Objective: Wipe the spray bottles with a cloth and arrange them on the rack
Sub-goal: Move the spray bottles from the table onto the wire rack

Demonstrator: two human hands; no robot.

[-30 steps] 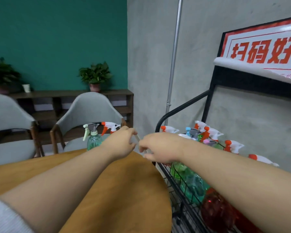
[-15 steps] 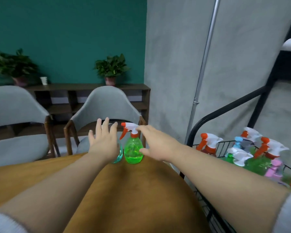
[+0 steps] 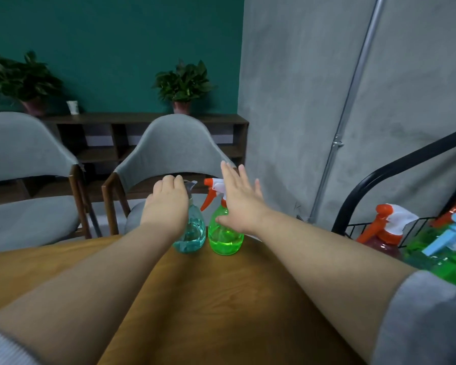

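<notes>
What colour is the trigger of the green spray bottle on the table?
Orange, on a white spray head; the head view shows the trigger of the green spray bottle clearly.

Readable text: none in this view.
Teal spray bottle (image 3: 192, 234): clear body, no label or print to be seen.
Green spray bottle (image 3: 224, 237): clear body, no label or print to be seen.
Bottles in the wire rack (image 3: 356, 229): too blurred to tell.

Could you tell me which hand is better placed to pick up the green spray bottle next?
Right. The right hand is open right at the green spray bottle; the left hand is at the blue spray bottle.
</notes>
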